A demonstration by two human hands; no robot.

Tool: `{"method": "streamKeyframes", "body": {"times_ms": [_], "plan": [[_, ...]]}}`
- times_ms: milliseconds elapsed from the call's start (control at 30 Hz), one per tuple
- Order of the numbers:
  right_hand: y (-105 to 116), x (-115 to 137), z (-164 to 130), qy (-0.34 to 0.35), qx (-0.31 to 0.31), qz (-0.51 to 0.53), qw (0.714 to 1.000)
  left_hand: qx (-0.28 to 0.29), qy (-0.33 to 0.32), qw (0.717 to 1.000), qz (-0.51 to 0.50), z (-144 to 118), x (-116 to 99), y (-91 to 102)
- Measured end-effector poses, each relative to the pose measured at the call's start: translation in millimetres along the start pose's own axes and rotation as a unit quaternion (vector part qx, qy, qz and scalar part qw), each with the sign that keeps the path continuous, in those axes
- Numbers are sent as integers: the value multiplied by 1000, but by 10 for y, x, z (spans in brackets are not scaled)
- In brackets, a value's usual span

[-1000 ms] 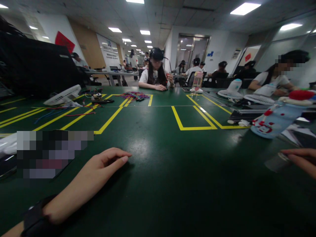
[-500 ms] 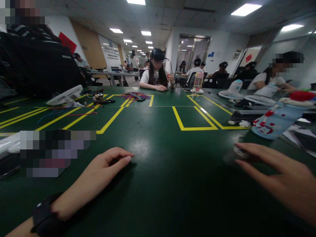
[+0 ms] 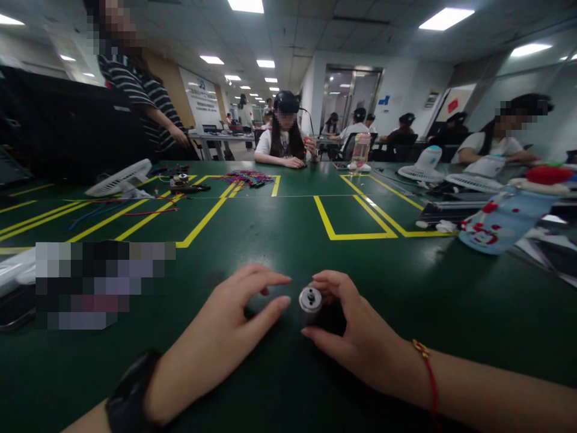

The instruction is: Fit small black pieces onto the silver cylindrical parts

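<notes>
Though just left of the metal cylinder (image 3: 311, 307), held the left hand (image 3: 225, 319) with grip spread, apart from it. Had the right hand (image 3: 363, 340) curved around from the cylinder's right, upright at the table (image 3: 270, 231); couldn't tell whether pinching. Apparently was positioning; next called for steadying the cylinder.

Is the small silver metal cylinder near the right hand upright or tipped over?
Upright: the silver metal cylinder shows its round end facing up, its side running down beneath.
</notes>
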State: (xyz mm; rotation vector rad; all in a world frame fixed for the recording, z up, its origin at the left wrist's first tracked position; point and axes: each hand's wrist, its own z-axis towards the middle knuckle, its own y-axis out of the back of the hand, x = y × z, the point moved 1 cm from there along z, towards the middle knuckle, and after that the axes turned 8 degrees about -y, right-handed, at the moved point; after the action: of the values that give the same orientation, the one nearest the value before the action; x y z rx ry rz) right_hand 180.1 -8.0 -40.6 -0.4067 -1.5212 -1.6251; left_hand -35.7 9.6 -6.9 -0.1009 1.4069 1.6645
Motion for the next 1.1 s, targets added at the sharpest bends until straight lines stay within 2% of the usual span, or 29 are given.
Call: {"method": "streamKeyframes", "body": {"times_ms": [67,167,233,300,500,567,633,700,767,867,967,1033,1100], "plan": [[-22,-6,13,-13,8,23,1000,13,-43,999,-31,121,-193,-80],[5,13,22,-22,16,28,999,-10,-37,998,-53,209,-276,-107],[56,18,7,-22,10,19,1000,-31,-14,998,-57,196,-213,-97],[105,12,-12,-22,5,8,1000,-23,3,998,-56,152,-112,-113],[113,32,-8,11,-3,-16,1000,76,5,997,20,85,62,-318],[123,35,-5,24,-11,-22,999,77,6,997,5,84,75,-312],[202,-13,-30,22,-40,-40,998,59,14,998,-23,60,115,-224],[386,-143,-106,1,-96,-76,993,33,34,999,-22,-1,213,-70],[680,-367,-246,-49,-164,-121,978,6,70,997,10,-100,371,110],[1249,-818,-554,-191,-246,-188,931,-11,122,991,52,-269,639,324],[1746,-1237,-859,-338,-243,-227,880,-13,152,986,60,-367,792,399],[1913,-1382,-970,-356,-229,-267,866,-5,158,986,59,-367,794,387],[1916,-1354,-970,-294,-267,-370,840,5,160,985,58,-333,751,353]]}}
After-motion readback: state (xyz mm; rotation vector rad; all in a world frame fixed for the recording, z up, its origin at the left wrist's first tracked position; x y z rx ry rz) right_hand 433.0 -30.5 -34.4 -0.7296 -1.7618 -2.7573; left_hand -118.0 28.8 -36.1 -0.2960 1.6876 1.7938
